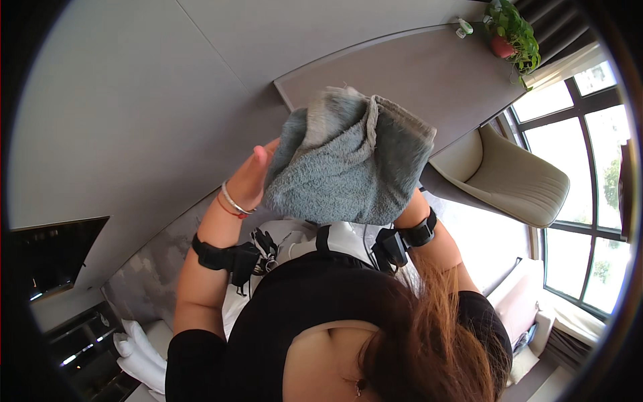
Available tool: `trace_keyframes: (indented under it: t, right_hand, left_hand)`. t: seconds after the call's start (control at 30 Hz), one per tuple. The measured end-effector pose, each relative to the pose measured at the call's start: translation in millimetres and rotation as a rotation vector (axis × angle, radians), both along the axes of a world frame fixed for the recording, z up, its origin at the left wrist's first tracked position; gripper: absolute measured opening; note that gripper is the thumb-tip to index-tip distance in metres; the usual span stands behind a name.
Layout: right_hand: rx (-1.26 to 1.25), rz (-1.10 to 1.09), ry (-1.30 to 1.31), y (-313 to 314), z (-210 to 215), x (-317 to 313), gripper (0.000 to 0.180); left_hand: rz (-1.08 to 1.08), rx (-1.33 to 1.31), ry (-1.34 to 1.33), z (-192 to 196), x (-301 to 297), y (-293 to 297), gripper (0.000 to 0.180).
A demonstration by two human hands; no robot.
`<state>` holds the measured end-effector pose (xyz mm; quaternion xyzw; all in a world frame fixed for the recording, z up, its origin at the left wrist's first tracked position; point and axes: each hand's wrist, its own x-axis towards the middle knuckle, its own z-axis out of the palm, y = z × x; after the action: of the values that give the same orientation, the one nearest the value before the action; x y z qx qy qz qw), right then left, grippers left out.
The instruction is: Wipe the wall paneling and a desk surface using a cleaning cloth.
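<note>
Far to the left of the grey towel [348, 161], a dark screen [57, 254] hangs on the wall, with folded white cloths [137, 355] lying below it. The left hand [251, 177] presses against the towel's left edge, its fingers [258, 157] stretched out flat and mostly tucked behind the cloth, so they rest on it rather than close around it. The towel is held up in the air between both hands, bunched and folded over at its top. The right hand [405, 213] is hidden behind the towel's lower right corner; whether its fingers grip cannot be told. Behind the towel runs a brown desk [429, 74]; right of the towel stands a beige chair [516, 177], and above that a potted plant [512, 33] on the desk's far end.
</note>
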<state>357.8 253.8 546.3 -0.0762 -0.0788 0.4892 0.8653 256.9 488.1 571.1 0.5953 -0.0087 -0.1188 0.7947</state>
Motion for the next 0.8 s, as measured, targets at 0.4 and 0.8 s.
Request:
trace_keyframes:
  t: [0.4,0.8]
  right_hand:
    - [-0.352,-0.088,-0.612,86.4,65.2,-36.9,0.05]
    - [-0.64,0.201,-0.45,302.6,77.1,-135.9,0.043]
  left_hand:
    - [0.2,0.189,-0.24,29.3,-37.0,49.0,0.09]
    - [0.525,0.059,-0.084,0.1,-161.1,222.9,0.056]
